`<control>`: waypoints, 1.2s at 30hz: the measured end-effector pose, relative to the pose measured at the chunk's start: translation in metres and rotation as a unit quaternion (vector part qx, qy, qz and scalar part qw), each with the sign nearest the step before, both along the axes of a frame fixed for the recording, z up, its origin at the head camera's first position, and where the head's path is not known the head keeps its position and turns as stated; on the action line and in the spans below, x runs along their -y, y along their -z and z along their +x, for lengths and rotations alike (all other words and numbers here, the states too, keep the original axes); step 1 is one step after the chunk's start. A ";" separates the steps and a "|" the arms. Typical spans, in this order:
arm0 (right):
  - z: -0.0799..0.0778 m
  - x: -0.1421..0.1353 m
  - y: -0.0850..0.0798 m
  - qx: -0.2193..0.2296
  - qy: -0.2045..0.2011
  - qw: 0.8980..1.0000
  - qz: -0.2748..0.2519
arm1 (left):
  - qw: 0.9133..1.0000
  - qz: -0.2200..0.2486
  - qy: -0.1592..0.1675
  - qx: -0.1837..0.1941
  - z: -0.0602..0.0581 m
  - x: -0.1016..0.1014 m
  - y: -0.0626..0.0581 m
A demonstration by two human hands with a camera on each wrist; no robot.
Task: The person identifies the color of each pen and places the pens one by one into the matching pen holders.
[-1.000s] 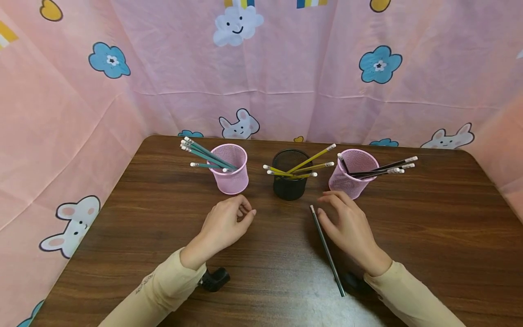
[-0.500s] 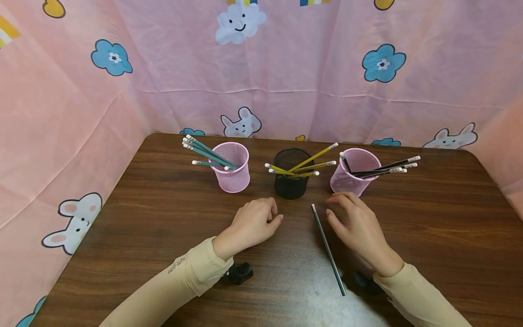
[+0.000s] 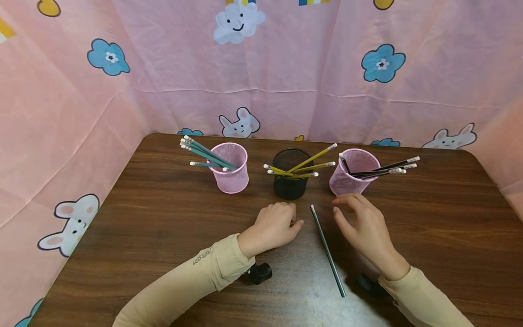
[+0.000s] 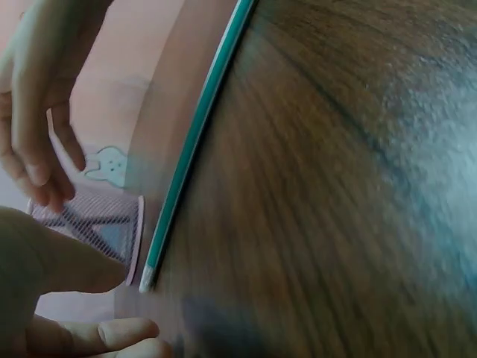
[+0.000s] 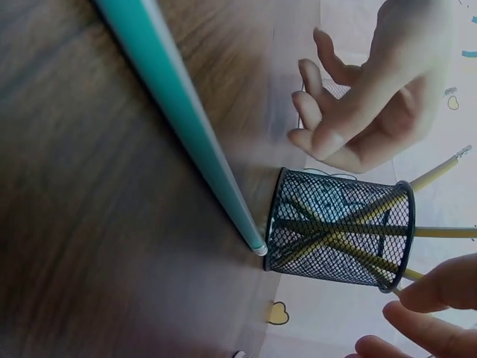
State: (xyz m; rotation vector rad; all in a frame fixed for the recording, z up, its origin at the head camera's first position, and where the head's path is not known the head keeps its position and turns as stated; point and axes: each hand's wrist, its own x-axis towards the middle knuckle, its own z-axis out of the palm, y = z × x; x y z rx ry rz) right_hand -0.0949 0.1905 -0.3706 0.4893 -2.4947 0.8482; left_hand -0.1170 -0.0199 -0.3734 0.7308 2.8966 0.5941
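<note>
A teal pencil (image 3: 328, 252) with a white eraser end lies on the table between my two hands. My left hand (image 3: 270, 230) hovers left of it, fingers loosely bent and holding nothing. To the pencil's right is my right hand (image 3: 365, 229), its thumb and fingers parted around bare air, just in front of the right pink mesh cup (image 3: 347, 181). In the left wrist view the pencil (image 4: 195, 127) runs past the left fingertips without touching them. The right wrist view has the left hand (image 5: 387, 97) near the black mesh cup (image 5: 339, 227).
A left pink mesh cup (image 3: 232, 179) holds several teal pencils. Several yellow pencils (image 3: 304, 160) stand in the middle black cup, and several black pencils (image 3: 382, 169) lean in the right pink cup. A patterned pink cloth (image 3: 286, 68) hangs behind the table.
My left hand has moved right across the table, from in front of the left pink cup toward the pencil. My right hand has shifted slightly right. The pencil stays where it lay.
</note>
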 end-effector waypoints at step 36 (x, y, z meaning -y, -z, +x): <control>0.003 -0.002 0.007 0.007 0.014 1.000 -0.007 | 0.993 -0.090 -0.005 0.071 0.009 -0.051 0.005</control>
